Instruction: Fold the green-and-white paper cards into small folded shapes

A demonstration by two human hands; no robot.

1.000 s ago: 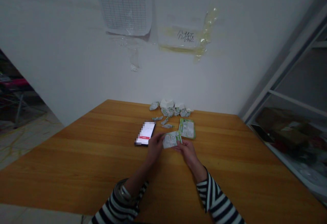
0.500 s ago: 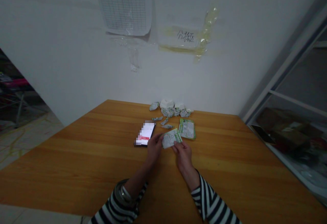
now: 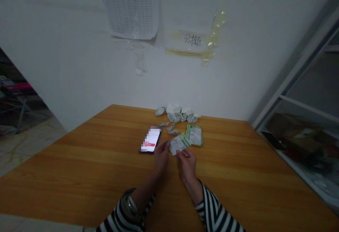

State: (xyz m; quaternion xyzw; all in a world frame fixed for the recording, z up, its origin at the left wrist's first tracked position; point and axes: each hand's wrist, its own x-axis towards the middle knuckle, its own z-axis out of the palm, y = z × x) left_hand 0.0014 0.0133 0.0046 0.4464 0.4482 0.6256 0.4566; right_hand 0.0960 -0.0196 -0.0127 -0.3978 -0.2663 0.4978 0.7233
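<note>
Jutting from right hand [image 3: 188, 163]: packet [image 3: 180, 143]

Wood tbl [image 3: 106, 175]: phone [image 3: 150, 141] w/ lit screen L of ctr, grn/wht packets [image 3: 195, 135] R, torn strips [image 3: 173, 132] btwn, crumpled wrappers [image 3: 192, 119] + wht clumps [image 3: 173, 108] nr far edge.

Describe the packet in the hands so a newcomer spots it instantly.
Start at the wooden table; on it lies a phone with a lit screen. Right of that, between the left hand and right hand, is a white-and-green packet. Similar packaging lies just beyond; only this one is held.
</note>
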